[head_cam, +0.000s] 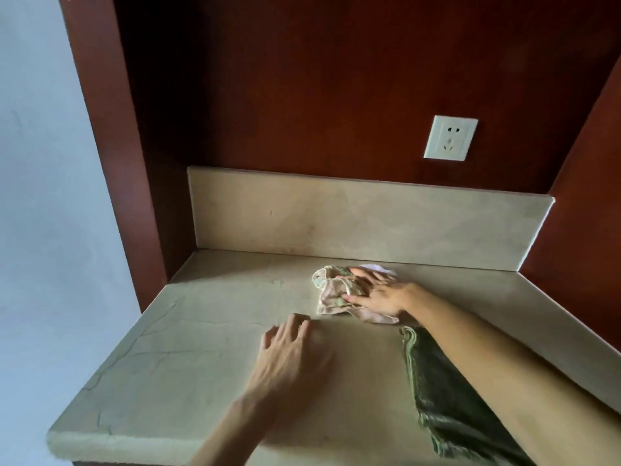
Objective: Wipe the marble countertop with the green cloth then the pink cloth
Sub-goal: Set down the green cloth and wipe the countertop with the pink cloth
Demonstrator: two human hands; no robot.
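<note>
The beige marble countertop [188,358] fills the lower view. A crumpled pink cloth [331,299] lies near its back, and my right hand [378,294] presses down on its right side with fingers spread. A dark green cloth [440,398] lies folded flat at the right, partly under my right forearm. My left hand [290,348] rests on the bare marble in the middle, fingers apart, holding nothing.
A marble backsplash [353,220] rises behind the counter, with dark red wood panels around it. A white wall socket [450,137] sits above on the right. The counter's front left corner [67,438] drops off beside a pale wall.
</note>
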